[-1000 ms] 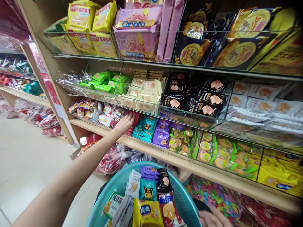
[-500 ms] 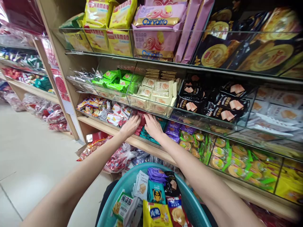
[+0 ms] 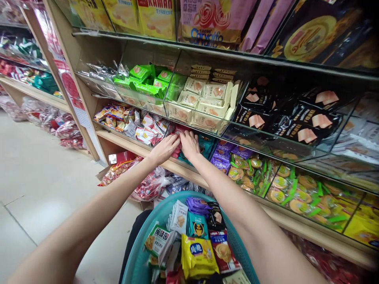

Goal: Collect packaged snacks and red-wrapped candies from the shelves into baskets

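My left hand point(image 3: 167, 148) reaches into a lower-shelf compartment, its fingers bent over small red snack packets point(image 3: 177, 150). Right beside it, my right hand point(image 3: 189, 144) curls its fingers down onto the same packets, and the two hands nearly touch. The fingertips are partly hidden among the packets. Teal snack packets point(image 3: 205, 146) lie just right of my right hand, and white-and-red packets point(image 3: 149, 129) fill the compartment to the left. Below my arms stands a teal basket point(image 3: 136, 252) holding mixed snacks, among them a yellow packet point(image 3: 198, 256) and a purple packet point(image 3: 197, 206).
Clear shelf fronts and dividers point(image 3: 189, 121) hang close above my hands. Cream packets point(image 3: 207, 103), green packets point(image 3: 148, 81) and black packets point(image 3: 260, 106) fill the middle shelf. Bagged goods point(image 3: 151, 183) sit under the wooden ledge point(image 3: 130, 142). Tiled floor point(image 3: 44, 165) spreads out on the left.
The view has come closer and tilted down, so more of the basket's contents shows. Both hands stay at the red packets, with my right hand's fingers now bent further over them.
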`<state>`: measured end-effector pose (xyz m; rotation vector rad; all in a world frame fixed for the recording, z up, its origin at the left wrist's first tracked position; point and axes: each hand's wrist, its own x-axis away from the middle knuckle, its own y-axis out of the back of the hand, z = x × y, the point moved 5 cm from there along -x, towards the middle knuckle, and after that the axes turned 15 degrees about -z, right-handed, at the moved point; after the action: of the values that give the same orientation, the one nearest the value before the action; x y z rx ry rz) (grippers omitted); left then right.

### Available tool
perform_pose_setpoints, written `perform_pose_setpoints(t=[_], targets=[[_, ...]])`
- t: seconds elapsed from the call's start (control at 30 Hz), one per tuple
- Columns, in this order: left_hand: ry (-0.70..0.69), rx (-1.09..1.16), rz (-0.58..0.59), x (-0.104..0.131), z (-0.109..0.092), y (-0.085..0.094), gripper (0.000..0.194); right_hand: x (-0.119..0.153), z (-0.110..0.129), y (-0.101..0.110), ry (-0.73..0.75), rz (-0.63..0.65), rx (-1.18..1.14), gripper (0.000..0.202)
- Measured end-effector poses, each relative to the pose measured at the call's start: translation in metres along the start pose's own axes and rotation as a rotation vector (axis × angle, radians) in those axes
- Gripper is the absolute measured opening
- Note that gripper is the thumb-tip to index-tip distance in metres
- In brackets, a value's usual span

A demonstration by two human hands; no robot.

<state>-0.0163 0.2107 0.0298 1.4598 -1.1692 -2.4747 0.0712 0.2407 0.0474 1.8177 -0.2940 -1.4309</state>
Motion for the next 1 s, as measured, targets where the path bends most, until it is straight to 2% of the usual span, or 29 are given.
perform_pose_setpoints(t=[0.17,0.27,0.37,0.43,0.5,0.53,0.6,0.67,0.83,1.0], targets=[[-0.012,0.056,-0.032,0.002,-0.009,0.013,0.036,0.005,0.001,-0.001,-0.027,0.002,-0.005,0.037],[0.012,0.103,-0.073,0.005,-0.019,0.027,0.033,0.008,0.003,0.004,-0.010,-0.005,-0.022,0.034],[0.129,0.172,-0.152,0.012,-0.029,0.054,0.033,0.010,0.003,0.012,0.001,-0.042,-0.017,0.029],[0.269,0.216,-0.126,0.021,-0.035,0.076,0.034,0.011,0.002,0.019,0.000,-0.058,-0.017,0.026],[0.364,0.291,0.042,0.032,-0.047,0.095,0.041,0.015,-0.001,0.028,0.005,-0.076,-0.031,0.024],[0.375,0.341,0.182,0.039,-0.057,0.102,0.047,0.018,-0.002,0.035,0.010,-0.093,-0.041,0.023],[0.343,0.394,0.537,0.059,-0.082,0.110,0.063,0.027,-0.003,0.050,0.023,-0.142,-0.068,0.022],[0.314,0.365,0.767,0.078,-0.104,0.115,0.075,0.040,-0.005,0.069,0.040,-0.194,-0.105,0.021],[0.206,0.377,1.009,0.116,-0.147,0.107,0.095,0.091,-0.016,0.117,0.060,-0.315,-0.232,0.024],[0.198,0.347,1.083,0.138,-0.157,0.091,0.108,0.147,-0.039,0.152,-0.034,-0.371,-0.314,0.029]])
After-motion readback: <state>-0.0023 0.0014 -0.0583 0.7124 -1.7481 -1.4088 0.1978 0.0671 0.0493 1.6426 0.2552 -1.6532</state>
